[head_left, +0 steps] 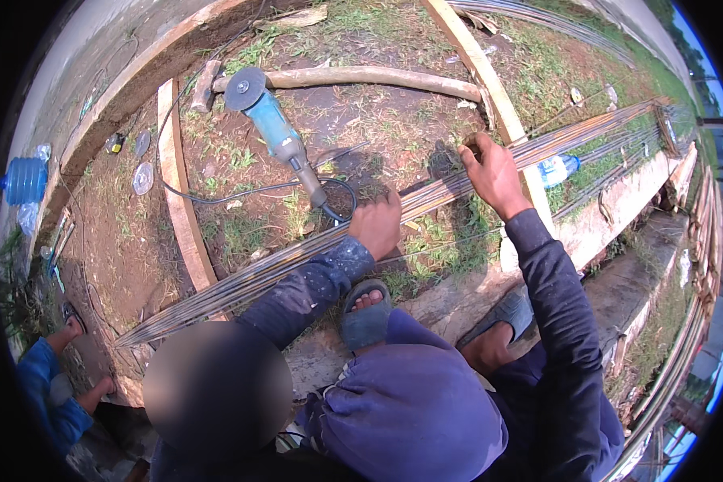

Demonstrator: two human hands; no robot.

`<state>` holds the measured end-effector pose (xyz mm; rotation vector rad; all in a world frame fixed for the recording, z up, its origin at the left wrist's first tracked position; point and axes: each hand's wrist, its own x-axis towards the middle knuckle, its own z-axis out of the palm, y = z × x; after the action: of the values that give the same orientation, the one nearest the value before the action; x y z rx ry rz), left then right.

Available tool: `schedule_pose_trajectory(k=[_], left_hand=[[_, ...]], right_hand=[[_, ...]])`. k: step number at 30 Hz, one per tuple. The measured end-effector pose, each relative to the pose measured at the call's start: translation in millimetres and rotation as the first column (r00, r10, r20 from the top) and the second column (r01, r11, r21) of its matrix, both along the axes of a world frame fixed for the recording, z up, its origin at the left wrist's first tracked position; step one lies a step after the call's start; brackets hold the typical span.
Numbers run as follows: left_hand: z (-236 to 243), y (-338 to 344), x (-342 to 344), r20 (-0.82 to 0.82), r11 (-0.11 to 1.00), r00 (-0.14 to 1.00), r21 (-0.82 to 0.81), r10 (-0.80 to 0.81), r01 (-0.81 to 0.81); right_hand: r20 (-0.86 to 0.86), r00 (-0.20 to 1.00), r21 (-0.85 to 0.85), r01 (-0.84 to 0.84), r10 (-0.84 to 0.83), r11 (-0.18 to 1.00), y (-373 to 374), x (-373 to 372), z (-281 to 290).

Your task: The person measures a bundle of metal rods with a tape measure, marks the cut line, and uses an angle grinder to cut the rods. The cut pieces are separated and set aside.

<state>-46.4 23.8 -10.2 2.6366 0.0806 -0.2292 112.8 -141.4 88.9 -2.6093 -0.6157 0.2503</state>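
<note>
The left hand is folded over a bundle of thin metal rods and grasps it, though its fingertips are hidden. The right hand is curled just at this bundle, thumb near forefinger; whether it pinches a rod, one cannot tell. A blurred round patch cuts off the left sleeve. The rods, rusty and grey, lie slanting across two rough wooden beams. Beyond, an angle grinder with flat disc rests on patchy grass, its cable crossing open soil toward the left beam.

The metal rods have a rough, rusty finish.
</note>
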Motion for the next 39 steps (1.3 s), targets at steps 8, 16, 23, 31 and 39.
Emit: schedule_pose_trajectory(k=[8, 16, 23, 31, 39], left_hand=[[24, 0, -61, 0.294, 0.993, 0.95, -0.075, 0.105, -0.087], [39, -21, -161, 0.248, 0.843, 0.835, -0.376, 0.491, -0.384], [56, 4, -199, 0.192, 0.655, 0.647, -0.435, 0.738, -0.619], [49, 12, -192, 0.125, 0.558, 0.567, -0.437, 0.814, -0.705], [53, -8, -135, 0.085, 0.653, 0.737, -0.539, 0.67, -0.532]], right_hand=[[-0.202, 0.918, -0.073, -0.361, 0.341, 0.93, 177, -60, -20], [-0.144, 0.929, -0.009, -0.347, 0.342, 0.938, 247, -104, -79], [-0.057, 0.946, -0.09, -0.325, 0.321, 0.942, 264, -98, -108], [-0.397, 0.551, -0.196, -0.832, 0.734, 0.519, 221, -1, -6], [-0.29, 0.864, -0.227, -0.479, 0.411, 0.848, -7, 50, 61]])
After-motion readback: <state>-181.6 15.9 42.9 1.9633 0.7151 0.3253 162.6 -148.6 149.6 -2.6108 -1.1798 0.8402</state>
